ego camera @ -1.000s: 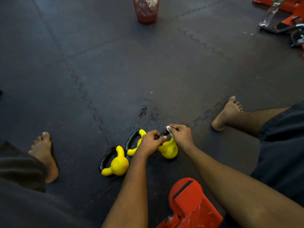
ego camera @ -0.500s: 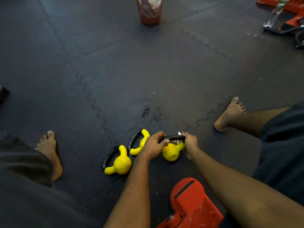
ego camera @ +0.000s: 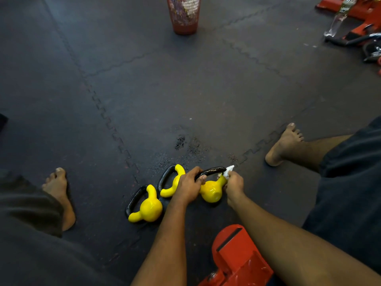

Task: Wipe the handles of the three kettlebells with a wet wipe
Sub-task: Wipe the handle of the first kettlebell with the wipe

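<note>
Three yellow kettlebells with black handles lie in a row on the dark floor mat. The left kettlebell (ego camera: 147, 208) and the middle kettlebell (ego camera: 172, 183) lie untouched, the middle one partly hidden by my left hand. My left hand (ego camera: 188, 185) grips the left end of the black handle (ego camera: 212, 171) of the right kettlebell (ego camera: 211, 190). My right hand (ego camera: 234, 185) pinches a white wet wipe (ego camera: 228, 171) against the right end of that handle.
A red mesh bin (ego camera: 184, 15) stands far ahead. Red equipment (ego camera: 237, 259) sits close between my arms. More red gear and a plastic bottle (ego camera: 338, 17) lie at the far right. My bare feet (ego camera: 285, 144) rest on the mat at both sides.
My right hand slid the wipe from the handle's left part, beside my left hand, to its right end. My left hand kept its grip.
</note>
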